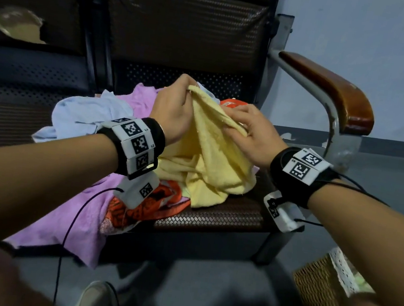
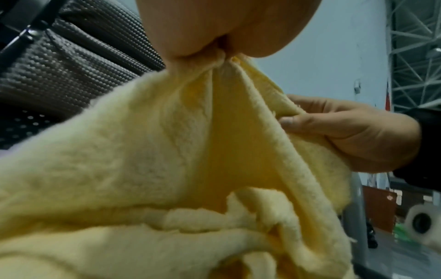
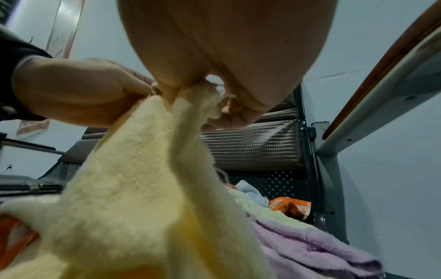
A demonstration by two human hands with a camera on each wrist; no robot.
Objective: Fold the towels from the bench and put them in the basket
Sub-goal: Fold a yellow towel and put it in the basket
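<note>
Yellow towel (image 1: 210, 159) pinched in both hands is showing soft, fuzzy matt terry. Pink towel (image 1: 79, 219) lying under the grip is looking fleecy. Bench (image 1: 213, 216) seat below is showing a woven, faintly shiny texture. Armrest (image 1: 332, 93) right of the grip is gleaming like glossy wood. Basket (image 1: 316, 291) is looking wicker, rough.

Close under the lens, left hand (image 2: 222, 28) pinching a bunched corner of the yellow towel (image 2: 133, 160), fabric spilling down in soft folds across most of the frame. At right, right hand (image 2: 343, 132) gripping the towel's upper edge, thumb on the near side and fingers behind. Behind at left, woven dark bench backrest (image 2: 78, 62); pale wall (image 2: 334, 56) behind at right.
</note>
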